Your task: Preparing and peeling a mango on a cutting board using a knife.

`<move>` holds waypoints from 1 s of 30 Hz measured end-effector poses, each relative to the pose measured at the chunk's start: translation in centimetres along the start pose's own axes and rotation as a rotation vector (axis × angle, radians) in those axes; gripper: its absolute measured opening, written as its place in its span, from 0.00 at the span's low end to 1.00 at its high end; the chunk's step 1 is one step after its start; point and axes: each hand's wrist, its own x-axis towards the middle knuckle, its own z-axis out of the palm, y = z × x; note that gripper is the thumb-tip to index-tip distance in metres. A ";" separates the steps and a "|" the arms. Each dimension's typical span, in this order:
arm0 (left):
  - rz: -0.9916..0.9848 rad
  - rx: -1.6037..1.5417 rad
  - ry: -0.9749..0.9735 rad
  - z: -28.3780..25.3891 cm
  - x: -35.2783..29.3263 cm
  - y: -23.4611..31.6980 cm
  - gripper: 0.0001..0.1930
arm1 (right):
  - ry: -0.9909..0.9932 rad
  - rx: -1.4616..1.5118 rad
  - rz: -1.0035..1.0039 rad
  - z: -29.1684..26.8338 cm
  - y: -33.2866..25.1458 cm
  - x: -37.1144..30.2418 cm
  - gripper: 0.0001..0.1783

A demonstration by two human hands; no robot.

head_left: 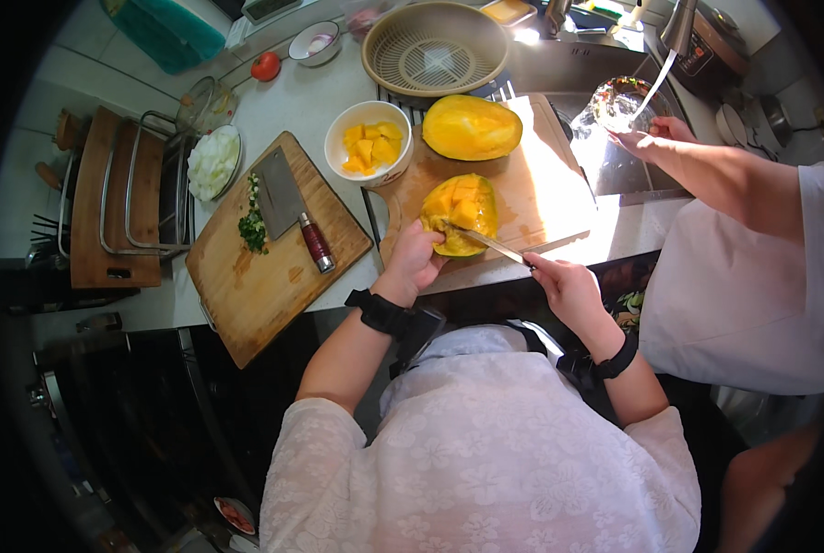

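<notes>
In my left hand [416,258] is a halved mango [467,205], tilted up over the wooden board, its yellow flesh scored into chunks. My right hand [564,288] is closed around the dark handle of a slim knife [491,243], whose metal blade reaches into the flesh. The tip is hidden there. Behind them a second mango half [472,127] lies cut face up, its flesh whole. To its left, a white bowl [337,147] holds several yellow mango chunks.
A co-worker [688,152] rinses a clear bowl [617,103] over the sink [559,64]. At left, a cleaver [280,192] and chopped greens [252,230] lie on another board [246,313]. A large colander [437,46] stands at the back.
</notes>
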 end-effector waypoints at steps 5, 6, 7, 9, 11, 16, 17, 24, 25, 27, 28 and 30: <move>0.048 -0.033 0.016 0.1 0.2 -0.8 0.23 | 0.022 -0.043 0.025 0.4 0.3 -0.4 0.12; 0.066 -0.025 0.010 0.3 0.2 -0.8 0.23 | 0.018 -0.045 0.024 0.5 0.3 -0.5 0.12; 0.067 -0.030 0.012 0.4 0.1 -0.8 0.23 | 0.029 -0.047 0.024 0.6 0.4 -0.5 0.12; 0.046 -0.032 0.025 0.8 -0.2 -0.6 0.23 | 0.036 -0.051 0.023 0.7 0.4 -0.5 0.12; 0.041 -0.023 0.041 0.9 -0.4 -0.5 0.23 | 0.036 -0.061 0.042 0.7 0.4 -0.4 0.12; 0.039 0.000 0.070 1.0 -0.2 -0.6 0.22 | 0.032 -0.110 0.064 0.9 0.3 -0.2 0.11; 0.034 0.004 0.074 1.0 -0.2 -0.6 0.22 | 0.034 -0.125 0.077 1.0 0.3 -0.2 0.11; 0.037 0.049 0.068 0.4 -0.4 -0.3 0.21 | 0.025 -0.190 0.080 0.6 -0.1 0.3 0.10; 0.036 0.051 0.065 0.3 -0.3 -0.1 0.21 | 0.037 -0.192 0.052 0.7 0.3 0.4 0.10; 0.106 0.300 0.042 -0.4 0.0 0.1 0.18 | 0.051 -0.194 0.026 0.9 0.7 0.6 0.10; 0.105 0.302 0.041 -1.1 0.3 0.3 0.18 | 0.052 -0.190 -0.006 1.0 0.9 0.8 0.10; 0.334 0.914 0.138 -2.3 0.8 0.5 0.15 | 0.058 -0.189 -0.034 1.1 0.8 1.0 0.10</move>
